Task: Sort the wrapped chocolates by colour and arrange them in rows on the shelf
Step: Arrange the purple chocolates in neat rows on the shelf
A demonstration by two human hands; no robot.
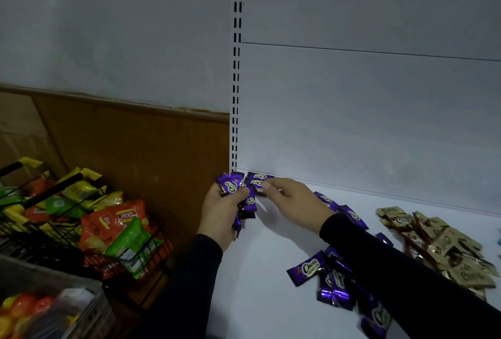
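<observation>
At the white shelf's [271, 271] back left corner my left hand [222, 211] grips a bunch of purple wrapped chocolates [230, 185]. My right hand [292, 199] pinches one purple chocolate [257, 180] lying flat against the back panel. Behind my right wrist more purple chocolates [349, 212] lie on the shelf. A loose pile of purple ones [330, 281] sits under my right forearm, partly hidden by the sleeve. A heap of gold and brown chocolates [439, 246] lies at the right.
Left of the shelf stands a black wire basket [89, 254] holding bags of crisps, in front of a wooden wall panel [135, 146]. A slotted white upright [235, 94] rises at the shelf's left end. A bin of orange and yellow fruit [32, 311] is at bottom left.
</observation>
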